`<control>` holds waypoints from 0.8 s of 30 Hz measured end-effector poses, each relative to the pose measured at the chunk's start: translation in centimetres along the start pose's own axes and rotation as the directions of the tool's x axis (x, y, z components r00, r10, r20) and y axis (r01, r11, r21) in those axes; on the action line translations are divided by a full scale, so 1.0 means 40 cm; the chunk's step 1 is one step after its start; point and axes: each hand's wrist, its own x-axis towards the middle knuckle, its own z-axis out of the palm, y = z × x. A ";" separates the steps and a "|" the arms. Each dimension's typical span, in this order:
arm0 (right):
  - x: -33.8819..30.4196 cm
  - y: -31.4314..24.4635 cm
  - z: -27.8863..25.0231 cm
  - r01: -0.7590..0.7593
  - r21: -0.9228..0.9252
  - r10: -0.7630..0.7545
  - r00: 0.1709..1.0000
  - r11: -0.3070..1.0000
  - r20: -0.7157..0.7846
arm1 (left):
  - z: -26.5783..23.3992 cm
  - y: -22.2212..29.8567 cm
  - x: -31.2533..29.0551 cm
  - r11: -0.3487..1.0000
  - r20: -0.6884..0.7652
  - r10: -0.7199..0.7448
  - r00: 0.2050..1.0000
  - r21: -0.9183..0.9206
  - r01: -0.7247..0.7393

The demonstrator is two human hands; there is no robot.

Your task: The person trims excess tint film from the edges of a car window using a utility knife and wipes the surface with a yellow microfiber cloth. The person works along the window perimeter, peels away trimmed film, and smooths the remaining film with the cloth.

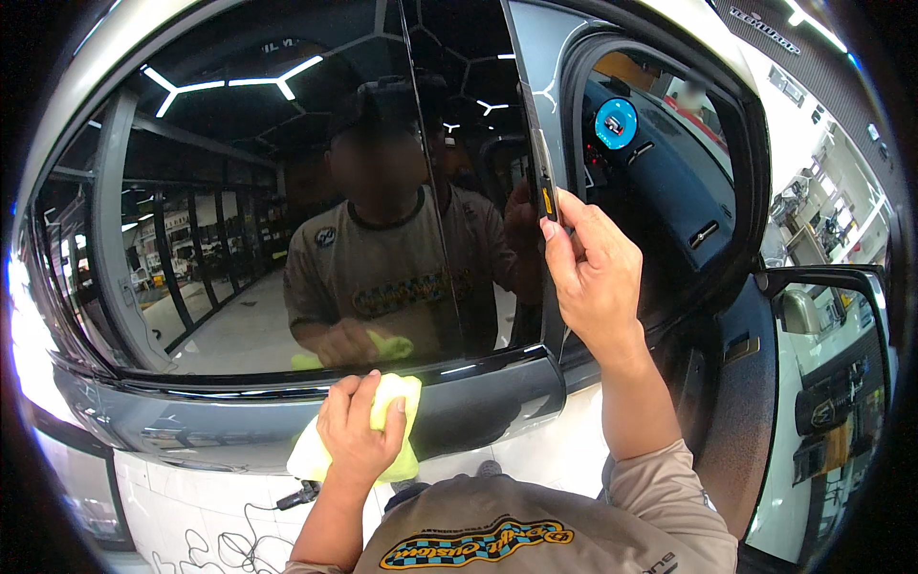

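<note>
My left hand (361, 421) is closed on a bright yellow microfibre cloth (311, 450), which rests against the grey car door (478, 411) just under the window's lower edge. Higher up, the fingertips of my right hand (598, 263) pinch a slim utility knife (548, 199) with a black and yellow body. It is held upright along the door's rear edge, beside the dark window glass (210, 239). Whether its blade touches the trim cannot be made out. The glass mirrors my arms and the cloth.
The front door (736, 402) stands open at the right, showing its dark inner panel and a side mirror (832, 287). Through the opening, a round blue lit display (615, 123) shows inside the car. Black cable (234, 550) lies coiled on the white tiled floor, lower left.
</note>
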 end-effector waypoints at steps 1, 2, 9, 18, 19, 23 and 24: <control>-0.005 0.002 0.000 -0.004 -0.012 0.004 1.000 1.000 0.004 | 0.000 0.000 0.000 1.000 0.003 0.000 1.000 0.003 0.000; -0.009 0.005 0.001 0.011 -0.010 -0.011 1.000 1.000 -0.004 | 0.000 -0.001 -0.001 1.000 0.006 0.000 1.000 0.006 0.000; -0.032 0.021 0.005 0.041 0.008 -0.041 0.999 0.999 -0.010 | 0.000 -0.004 0.001 1.000 -0.003 0.012 1.000 0.003 -0.012; -0.065 0.027 0.001 0.020 -0.003 -0.020 0.999 1.000 0.030 | -0.001 -0.004 0.002 1.000 -0.001 0.003 1.000 -0.005 -0.003; -0.068 0.030 0.003 0.032 -0.006 -0.032 0.999 0.999 0.027 | -0.001 -0.005 0.002 1.000 0.001 0.001 1.000 -0.002 -0.001; -0.087 0.036 0.007 0.036 0.034 -0.037 0.999 0.999 0.005 | -0.001 -0.003 0.000 1.000 0.003 0.001 1.000 -0.007 -0.001; -0.086 0.039 0.008 0.044 0.040 -0.044 0.999 0.998 0.000 | -0.001 -0.002 0.001 1.000 0.003 0.001 1.000 0.001 -0.001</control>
